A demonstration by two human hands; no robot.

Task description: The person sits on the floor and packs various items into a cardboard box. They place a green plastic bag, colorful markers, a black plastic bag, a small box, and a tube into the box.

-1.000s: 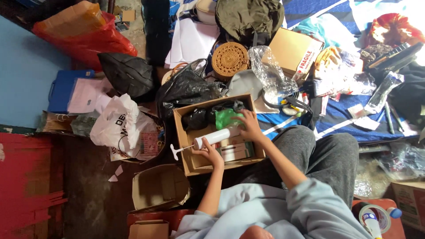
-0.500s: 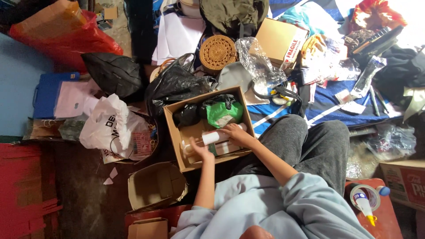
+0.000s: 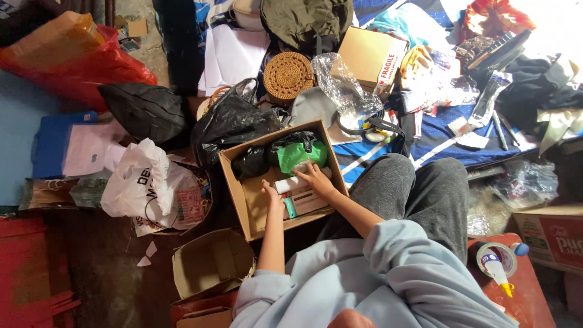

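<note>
An open cardboard box [image 3: 234, 188] sits on the floor in front of my knee. Inside it lie a black bag, a green packet [image 3: 300, 155] and a white tube-shaped pump [image 3: 293, 184] on top of a flat carton. My left hand [image 3: 272, 195] rests on the near end of the white pump, fingers curled round it. My right hand [image 3: 316, 177] presses down on its far end. Both hands are inside the box.
A black plastic bag [image 3: 234, 121] and a white carrier bag [image 3: 136, 176] lie beside the box. An empty small carton [image 3: 212, 261] stands at my left. A round woven bag [image 3: 287, 76], a cardboard parcel [image 3: 370, 58], a tape roll [image 3: 495, 258] and loose clutter surround me.
The white pump was held above the box with its plunger handle sticking out left. Both hands have lowered it flat into the box. The view has shifted slightly.
</note>
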